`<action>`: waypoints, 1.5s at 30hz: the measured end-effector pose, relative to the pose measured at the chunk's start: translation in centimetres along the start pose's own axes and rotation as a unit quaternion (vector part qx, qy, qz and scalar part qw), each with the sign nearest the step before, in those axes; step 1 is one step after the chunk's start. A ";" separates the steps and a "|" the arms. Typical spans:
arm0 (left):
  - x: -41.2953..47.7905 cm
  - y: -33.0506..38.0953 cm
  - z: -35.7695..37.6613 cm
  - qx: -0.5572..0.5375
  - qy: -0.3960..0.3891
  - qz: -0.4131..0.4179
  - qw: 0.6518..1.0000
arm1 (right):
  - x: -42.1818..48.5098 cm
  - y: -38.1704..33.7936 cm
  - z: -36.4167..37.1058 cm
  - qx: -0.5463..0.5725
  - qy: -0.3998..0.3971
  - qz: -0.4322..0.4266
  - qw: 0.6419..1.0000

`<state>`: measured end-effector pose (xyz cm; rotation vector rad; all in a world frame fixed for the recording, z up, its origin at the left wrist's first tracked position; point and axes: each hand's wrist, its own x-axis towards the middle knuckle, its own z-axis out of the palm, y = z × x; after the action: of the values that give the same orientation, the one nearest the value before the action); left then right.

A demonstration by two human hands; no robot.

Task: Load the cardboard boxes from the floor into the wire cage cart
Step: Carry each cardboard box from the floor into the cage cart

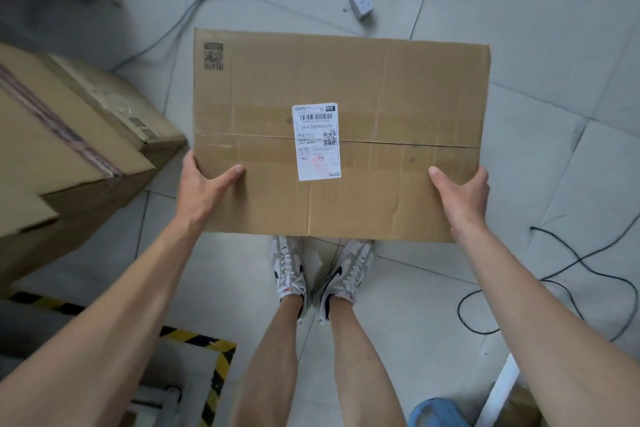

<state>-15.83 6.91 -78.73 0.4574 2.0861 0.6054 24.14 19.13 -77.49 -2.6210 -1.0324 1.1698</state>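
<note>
Box (398, 90) up off floor (540, 87), held flat over your shoes (290, 267). Left hand (207, 184) and right hand (462, 192) well apart, each clamped on near corner, thumb on top, fingers hidden beneath. Risks: grip at near edge only, so far end may dip and slip. Black cable (573, 265) loops right of your feet, could trip you. Stacked boxes (69, 135) close on left, could clip corner. Cart not in view.
</note>
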 end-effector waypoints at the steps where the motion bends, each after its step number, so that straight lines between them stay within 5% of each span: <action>1: -1.1 1.0 -0.8 -0.007 0.004 0.006 1.000 | -0.9 -1.1 -1.3 -0.007 0.002 -0.010 1.000; 15: -27.7 21.5 -20.4 -0.024 0.105 0.084 0.991 | -23.3 -14.7 -27.2 -0.018 -0.033 -0.145 0.989; 24: -42.4 23.0 -29.3 -0.033 0.220 0.068 0.973 | -34.3 -19.2 -35.1 -0.031 -0.067 -0.284 0.956; 33: -59.5 14.3 -39.2 -0.141 0.379 -0.006 0.915 | -50.2 -25.4 -33.3 -0.091 -0.137 -0.459 0.873; 36: -67.1 8.8 -42.2 -0.178 0.461 -0.029 0.869 | -58.5 -25.3 -30.6 -0.110 -0.184 -0.524 0.824; 45: -94.1 -12.5 -41.9 -0.262 0.625 -0.140 0.722 | -83.0 -11.1 -22.3 -0.164 -0.318 -0.669 0.651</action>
<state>-1.72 -63.24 -3.64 -0.8679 2.8911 1.5359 -6.24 -19.45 -6.08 -0.6704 -2.6754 1.3387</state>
